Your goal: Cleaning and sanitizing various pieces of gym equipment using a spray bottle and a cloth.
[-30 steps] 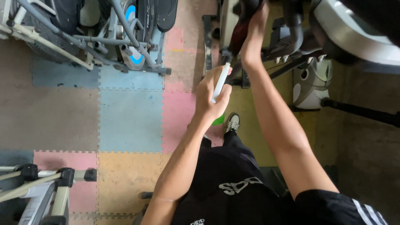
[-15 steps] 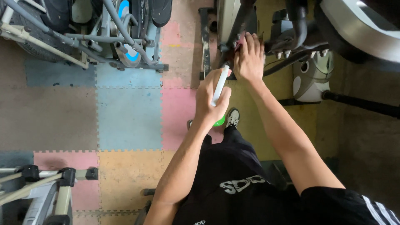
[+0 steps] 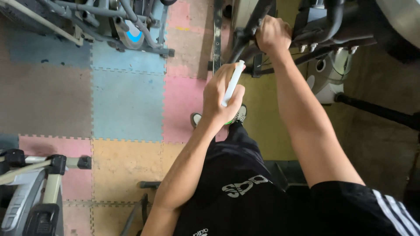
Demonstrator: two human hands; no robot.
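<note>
Nearest the camera: black shorts (image 3: 245, 192) and both forearms reaching forward over them.

Left hand (image 3: 223, 98) is curled tight around a white spray bottle (image 3: 232, 83). The bottle stands tilted, top pointing up and away toward the machine; a green base shows just under the fist. A grey shoe (image 3: 239, 114) shows below the hand, on the foam floor tiles (image 3: 127, 105).

Right hand (image 3: 273, 34), farther out, is closed in a fist on the dark frame bar (image 3: 249, 30) of an exercise machine. I cannot tell whether a cloth is under the palm.

Risks, as judged:
- Nozzle direction is unclear from this view; a squeeze could spray the right forearm or the tiles instead of the bar.
- A wetted bar could let the right fist slide.
- Drips on the tiles near the shoe could make footing slick.
</note>
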